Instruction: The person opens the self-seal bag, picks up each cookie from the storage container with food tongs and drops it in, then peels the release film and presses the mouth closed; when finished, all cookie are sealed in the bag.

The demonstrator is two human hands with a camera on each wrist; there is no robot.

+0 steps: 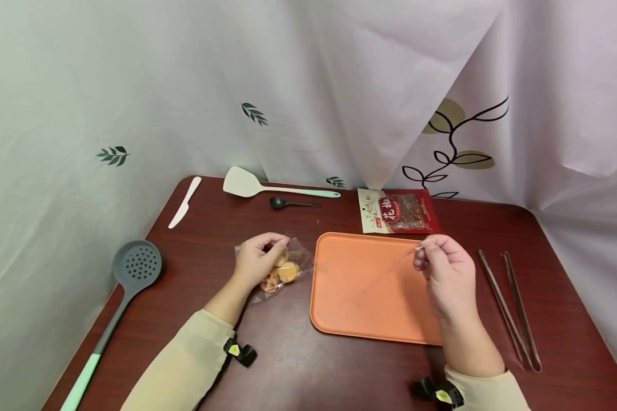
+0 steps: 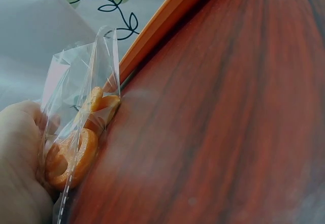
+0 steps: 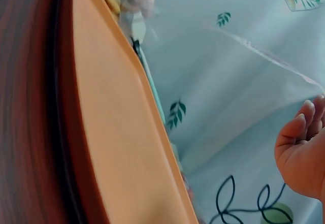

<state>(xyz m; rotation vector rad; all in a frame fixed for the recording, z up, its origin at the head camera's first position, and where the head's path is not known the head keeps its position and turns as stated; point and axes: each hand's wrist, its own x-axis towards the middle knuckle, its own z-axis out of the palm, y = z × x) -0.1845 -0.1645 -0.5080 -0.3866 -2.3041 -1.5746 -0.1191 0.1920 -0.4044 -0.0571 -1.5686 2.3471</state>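
A clear plastic bag (image 1: 290, 269) of orange ring-shaped snacks (image 2: 71, 155) lies on the dark red table, just left of an orange tray (image 1: 355, 308). My left hand (image 1: 257, 260) pinches the bag's top with curled fingers; in the left wrist view the bag (image 2: 76, 132) stands against the tray's edge (image 2: 162, 26). Over the tray's right half, my right hand (image 1: 437, 265) pinches a thin clear plastic strip (image 1: 396, 265) that slants down toward the tray. The strip (image 3: 264, 54) shows faintly in the right wrist view, above the tray (image 3: 111, 132).
A grey slotted spoon (image 1: 133, 265) lies at the left edge. A white knife (image 1: 185, 201), white spatula (image 1: 257, 185) and small black spoon (image 1: 288, 203) lie along the back. A red spice packet (image 1: 398, 211) sits behind the tray, long brown chopsticks (image 1: 511, 308) to its right. Curtains surround the table.
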